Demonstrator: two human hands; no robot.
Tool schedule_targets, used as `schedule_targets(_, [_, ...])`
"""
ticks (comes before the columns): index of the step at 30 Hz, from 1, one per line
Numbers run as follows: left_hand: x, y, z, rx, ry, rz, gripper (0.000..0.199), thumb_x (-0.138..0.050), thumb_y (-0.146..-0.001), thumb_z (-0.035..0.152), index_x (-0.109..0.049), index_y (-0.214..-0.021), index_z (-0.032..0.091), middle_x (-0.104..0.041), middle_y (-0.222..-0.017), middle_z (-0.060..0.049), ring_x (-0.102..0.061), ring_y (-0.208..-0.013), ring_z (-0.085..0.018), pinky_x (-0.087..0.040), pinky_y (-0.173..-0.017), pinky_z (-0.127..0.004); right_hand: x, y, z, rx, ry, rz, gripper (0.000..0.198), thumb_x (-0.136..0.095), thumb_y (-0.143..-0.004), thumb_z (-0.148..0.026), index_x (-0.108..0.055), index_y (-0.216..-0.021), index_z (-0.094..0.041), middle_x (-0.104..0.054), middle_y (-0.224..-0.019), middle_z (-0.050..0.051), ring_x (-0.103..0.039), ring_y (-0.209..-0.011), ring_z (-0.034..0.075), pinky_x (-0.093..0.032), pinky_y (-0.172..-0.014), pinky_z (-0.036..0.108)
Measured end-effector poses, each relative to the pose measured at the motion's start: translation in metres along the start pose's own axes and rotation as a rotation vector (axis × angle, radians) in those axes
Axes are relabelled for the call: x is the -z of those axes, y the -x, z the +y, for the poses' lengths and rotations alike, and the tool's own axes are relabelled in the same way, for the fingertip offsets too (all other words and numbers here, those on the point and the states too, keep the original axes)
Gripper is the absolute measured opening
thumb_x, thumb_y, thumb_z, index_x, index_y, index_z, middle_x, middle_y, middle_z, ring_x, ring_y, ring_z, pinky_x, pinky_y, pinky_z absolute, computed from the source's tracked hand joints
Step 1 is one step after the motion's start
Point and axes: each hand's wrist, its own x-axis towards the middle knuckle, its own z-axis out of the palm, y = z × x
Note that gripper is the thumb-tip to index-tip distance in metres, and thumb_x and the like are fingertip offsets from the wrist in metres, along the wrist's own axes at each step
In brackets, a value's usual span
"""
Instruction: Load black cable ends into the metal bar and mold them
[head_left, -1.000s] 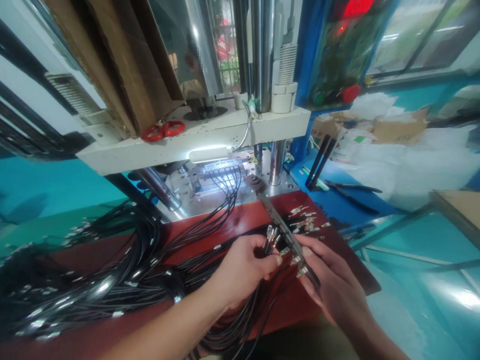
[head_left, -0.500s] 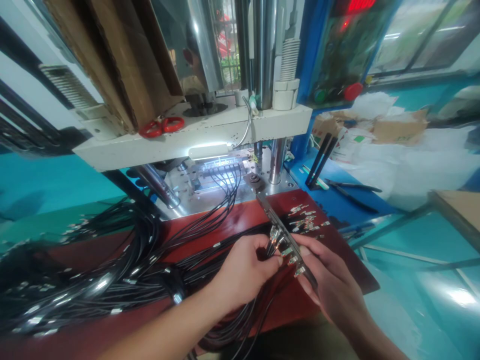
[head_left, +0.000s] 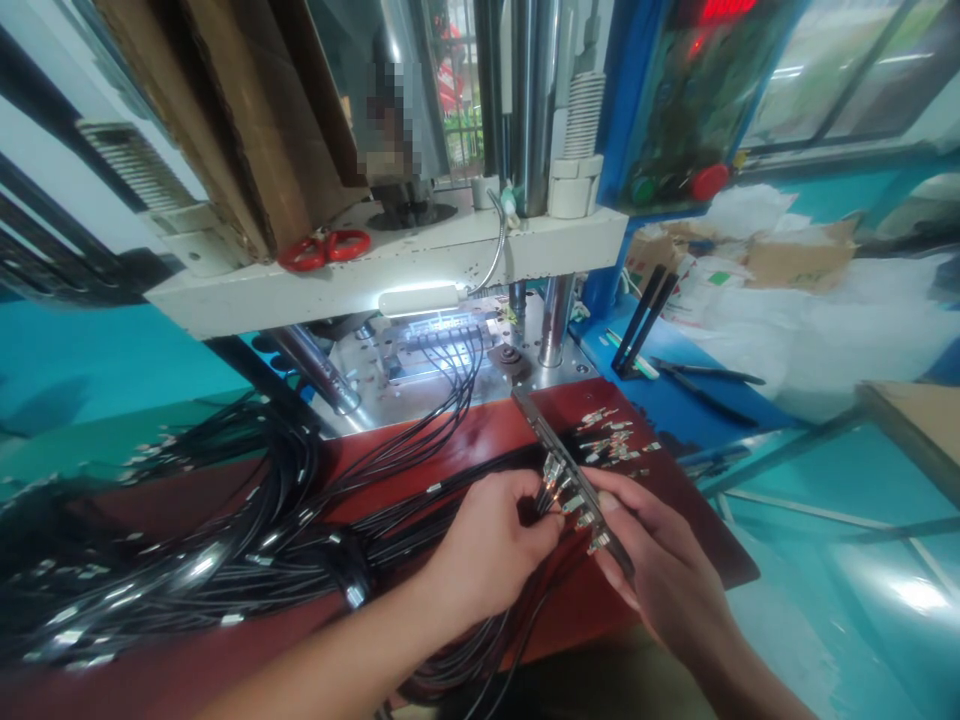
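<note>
My right hand (head_left: 660, 550) is closed around the lower end of a dark, narrow metal bar (head_left: 551, 435), which slants up and away over the red board. Several small metal connectors (head_left: 585, 518) sit along the bar's left side. Pinched in my left hand (head_left: 499, 540) are the ends of a few black cables, their metal connectors (head_left: 553, 468) against the bar's edge; whether they are seated in it I cannot tell. More black cables (head_left: 300, 570) lie bundled to the left and under my left forearm. Loose cable ends with connectors (head_left: 611, 440) rest just beyond the bar.
Behind the red board (head_left: 712, 540) stands a press with a white plate (head_left: 420, 255) above a lit mould (head_left: 442, 340) holding cables. Red-handled scissors (head_left: 326, 250) lie on the plate. Pliers (head_left: 705, 385) rest on a blue shelf at right, below a control box with a red button (head_left: 709, 183).
Both hands keep their holds and have barely moved. The bar and the pinched cable ends stay almost in the same place.
</note>
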Motion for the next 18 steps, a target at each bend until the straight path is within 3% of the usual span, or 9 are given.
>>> schedule_targets(6, [-0.0001,-0.0009,0.0012,0.009,-0.053,-0.041,0.016,-0.053,-0.083,0.022,-0.067,-0.082,0.017,-0.067,-0.081,-0.001,-0.055,-0.075,-0.016,-0.038,-0.067,-0.024,-0.0006,0.0003,-0.0012,-0.009,0.007,-0.001,0.046,-0.074,-0.069,-0.052,-0.07,-0.11,-0.032,-0.068,-0.095,0.001,-0.055,-0.063,0.011,-0.045,-0.046,0.014])
schedule_targets(18, [-0.0004,0.001,-0.0002,-0.008,-0.003,0.005,0.015,-0.056,-0.081,0.023,-0.069,-0.08,0.015,-0.066,-0.078,-0.002,-0.055,-0.072,-0.016,-0.04,-0.067,-0.025,-0.0013,0.0003,-0.0002,0.009,0.033,-0.003,0.05,-0.073,-0.069,-0.054,-0.069,-0.113,-0.03,-0.068,-0.098,0.004,-0.057,-0.063,0.013,-0.046,-0.046,0.017])
